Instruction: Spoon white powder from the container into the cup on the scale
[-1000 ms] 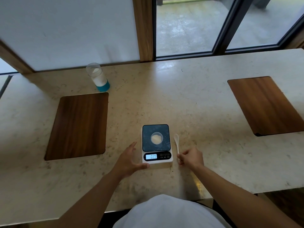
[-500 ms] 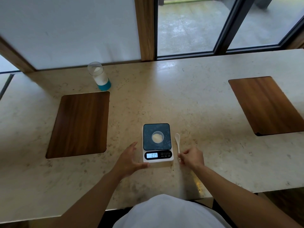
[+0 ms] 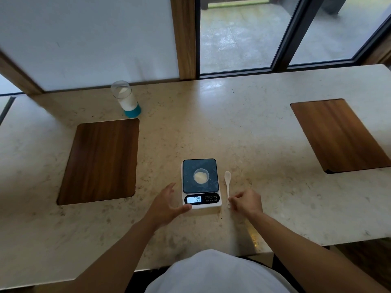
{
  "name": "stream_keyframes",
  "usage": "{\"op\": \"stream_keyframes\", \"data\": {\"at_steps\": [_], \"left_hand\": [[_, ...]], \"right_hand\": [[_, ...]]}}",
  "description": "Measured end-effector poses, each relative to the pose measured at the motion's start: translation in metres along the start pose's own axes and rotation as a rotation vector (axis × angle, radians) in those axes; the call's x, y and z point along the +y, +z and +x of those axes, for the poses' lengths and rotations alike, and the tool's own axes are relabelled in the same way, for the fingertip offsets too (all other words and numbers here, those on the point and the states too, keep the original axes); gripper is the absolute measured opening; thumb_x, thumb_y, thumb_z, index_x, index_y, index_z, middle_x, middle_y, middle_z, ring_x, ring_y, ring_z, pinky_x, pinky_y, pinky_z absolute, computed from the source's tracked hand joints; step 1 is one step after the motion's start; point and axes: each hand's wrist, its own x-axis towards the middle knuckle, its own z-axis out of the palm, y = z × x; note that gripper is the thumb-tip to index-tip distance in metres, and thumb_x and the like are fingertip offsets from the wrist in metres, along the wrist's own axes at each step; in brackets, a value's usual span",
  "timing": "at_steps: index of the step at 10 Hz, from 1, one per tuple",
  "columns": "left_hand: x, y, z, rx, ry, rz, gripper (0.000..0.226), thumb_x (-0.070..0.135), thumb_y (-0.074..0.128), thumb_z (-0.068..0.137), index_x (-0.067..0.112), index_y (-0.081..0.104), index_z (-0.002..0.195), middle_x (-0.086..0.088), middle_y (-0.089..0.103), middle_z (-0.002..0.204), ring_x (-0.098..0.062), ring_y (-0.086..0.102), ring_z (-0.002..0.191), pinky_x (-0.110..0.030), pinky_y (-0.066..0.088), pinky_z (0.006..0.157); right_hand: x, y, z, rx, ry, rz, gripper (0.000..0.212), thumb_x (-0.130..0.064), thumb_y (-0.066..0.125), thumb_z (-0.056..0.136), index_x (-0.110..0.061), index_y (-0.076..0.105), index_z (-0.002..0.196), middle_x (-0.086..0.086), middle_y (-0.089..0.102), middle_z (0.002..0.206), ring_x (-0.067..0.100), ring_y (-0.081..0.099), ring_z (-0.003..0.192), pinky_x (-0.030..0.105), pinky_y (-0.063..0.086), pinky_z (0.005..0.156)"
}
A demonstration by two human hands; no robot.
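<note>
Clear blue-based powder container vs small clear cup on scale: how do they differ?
The tall clear blue-based powder container stands on the stone counter at far left by the window; the small clear cup sits on the dark-topped scale, between the hands. The container looks taller and holds more powder. Both are clear, open and hold white powder.

You face a pale speckled stone worktop (image 3: 243,127) with two dark wooden panels (image 3: 99,161) set into it, below a wood-framed window (image 3: 239,37) showing wet paving in daylight.
</note>
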Motion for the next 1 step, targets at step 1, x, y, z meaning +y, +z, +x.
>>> {"op": "stream_keyframes", "data": {"at_steps": [1], "left_hand": [[-0.0025,0.0018,0.0047,0.022,0.014,-0.011,0.12,0.091,0.06,0.05,0.031,0.027,0.148,-0.005,0.04,0.152,-0.025,0.045,0.132,-0.044,0.042,0.103]], "right_hand": [[-0.0005,-0.0018,0.0018,0.012,-0.009,0.02,0.014,-0.02,0.075,0.085,-0.018,0.078,0.072,-0.004,0.074,0.065,0.01,0.07,0.06,0.033,0.061,0.07]]}}
